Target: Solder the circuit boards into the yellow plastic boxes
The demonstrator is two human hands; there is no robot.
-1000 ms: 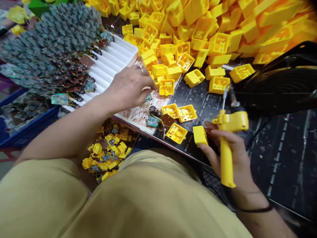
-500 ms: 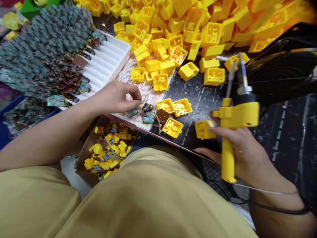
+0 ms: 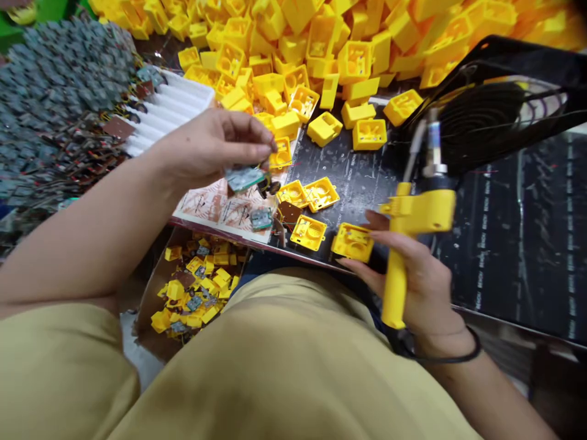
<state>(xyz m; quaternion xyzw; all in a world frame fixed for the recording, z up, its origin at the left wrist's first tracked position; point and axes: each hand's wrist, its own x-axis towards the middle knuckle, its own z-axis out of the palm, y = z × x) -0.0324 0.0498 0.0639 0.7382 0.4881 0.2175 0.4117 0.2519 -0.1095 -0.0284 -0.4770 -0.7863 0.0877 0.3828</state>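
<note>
My left hand pinches the wires of a small circuit board, which hangs just above the bench edge with a dark round part dangling beside it. In my right hand is a yellow soldering gun, its tip pointing up and away from me. The thumb and fingertips of that hand also reach around a yellow plastic case, open side up. Between the hands lie another circuit board, a brown board and several open yellow case halves.
Yellow cases are heaped along the back. At left, wired circuit boards pile up beside a white ridged foam tray. A carton of yellow parts stands below the bench edge. A black coil holder sits at the right.
My left hand has lifted the circuit board by its wires off the bench. My right hand has shifted left with the soldering gun, and the case at its fingertips now shows its open inside.
</note>
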